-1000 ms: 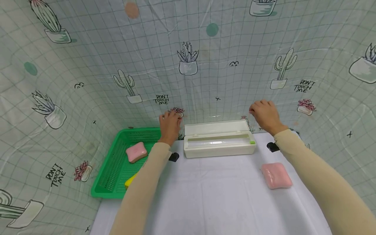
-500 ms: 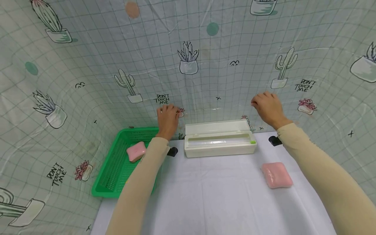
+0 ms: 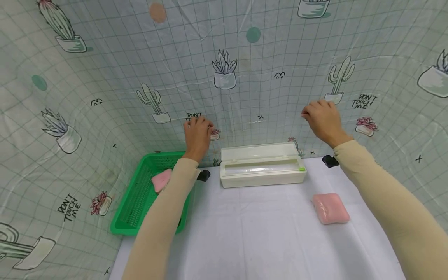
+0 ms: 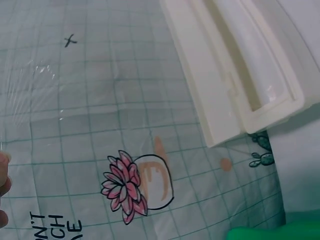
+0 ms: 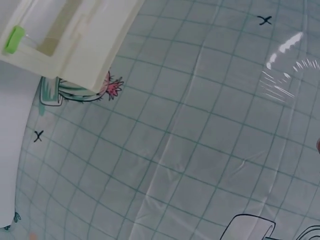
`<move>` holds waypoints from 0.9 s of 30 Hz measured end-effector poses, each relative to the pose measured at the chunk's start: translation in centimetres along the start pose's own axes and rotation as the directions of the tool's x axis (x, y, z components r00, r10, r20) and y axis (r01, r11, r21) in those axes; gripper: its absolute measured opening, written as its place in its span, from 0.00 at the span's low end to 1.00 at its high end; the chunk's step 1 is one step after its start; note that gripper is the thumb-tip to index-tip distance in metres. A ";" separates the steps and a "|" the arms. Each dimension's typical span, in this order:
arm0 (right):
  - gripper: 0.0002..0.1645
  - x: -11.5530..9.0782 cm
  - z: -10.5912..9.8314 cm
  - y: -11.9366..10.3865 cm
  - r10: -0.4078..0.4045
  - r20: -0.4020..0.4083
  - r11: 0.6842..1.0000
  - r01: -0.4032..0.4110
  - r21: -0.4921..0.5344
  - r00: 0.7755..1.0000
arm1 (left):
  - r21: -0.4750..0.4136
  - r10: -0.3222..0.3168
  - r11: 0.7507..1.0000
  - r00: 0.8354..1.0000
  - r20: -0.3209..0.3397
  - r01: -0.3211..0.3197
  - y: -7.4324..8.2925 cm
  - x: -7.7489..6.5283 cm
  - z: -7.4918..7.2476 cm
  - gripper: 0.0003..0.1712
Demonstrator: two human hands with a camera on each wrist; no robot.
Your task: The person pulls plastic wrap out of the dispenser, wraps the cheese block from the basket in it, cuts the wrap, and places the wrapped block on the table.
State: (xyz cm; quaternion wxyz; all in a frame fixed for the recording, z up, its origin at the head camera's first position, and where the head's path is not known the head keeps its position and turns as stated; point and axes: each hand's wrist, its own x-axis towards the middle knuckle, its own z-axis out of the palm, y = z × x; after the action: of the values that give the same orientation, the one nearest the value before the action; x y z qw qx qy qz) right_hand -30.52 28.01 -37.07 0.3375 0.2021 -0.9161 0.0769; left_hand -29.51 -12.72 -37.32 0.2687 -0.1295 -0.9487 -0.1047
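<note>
Plastic film [image 4: 42,72] is being pinched above the white box [image 3: 262,180] by left hand [image 3: 197,136] and right hand [image 3: 323,119]. Sagging is presumably being prevented.

The work area is enclosed at the rear and both sides by a pale hanging sheet [image 3: 287,42]. The sheet is marked with a green grid and is printed with potted cacti [image 3: 149,97], round dots [image 3: 253,34] and black lettering [image 3: 364,102] reading "DON'T TOUCH ME". Creases are formed across it. Below, the work surface is covered by a white cloth [image 3: 266,237], on which soft shadows are cast.
</note>
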 end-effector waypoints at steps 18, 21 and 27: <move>0.06 2.0 -2.3 0.1 -0.045 -0.122 0.999 0.047 0.010 0.991 | 0.015 0.022 1.000 0.996 -0.081 -0.021 0.1 1.2 -2.7 0.14; 0.06 2.3 -2.5 0.1 -0.052 -0.138 0.999 0.054 0.007 0.989 | 0.016 0.014 1.000 0.997 -0.075 -0.013 0.1 1.5 -3.0 0.14; 0.06 2.9 -3.1 0.1 -0.046 -0.145 0.998 0.049 0.024 0.988 | 0.014 0.001 1.000 0.997 -0.083 0.000 0.2 2.2 -3.8 0.14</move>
State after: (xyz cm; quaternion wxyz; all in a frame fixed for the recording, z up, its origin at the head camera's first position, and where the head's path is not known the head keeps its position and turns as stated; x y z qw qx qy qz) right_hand -30.75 28.06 -32.88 0.4019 0.2224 -0.8831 0.0957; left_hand -29.44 -13.14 -33.00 0.3089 -0.1233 -0.9374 -0.1033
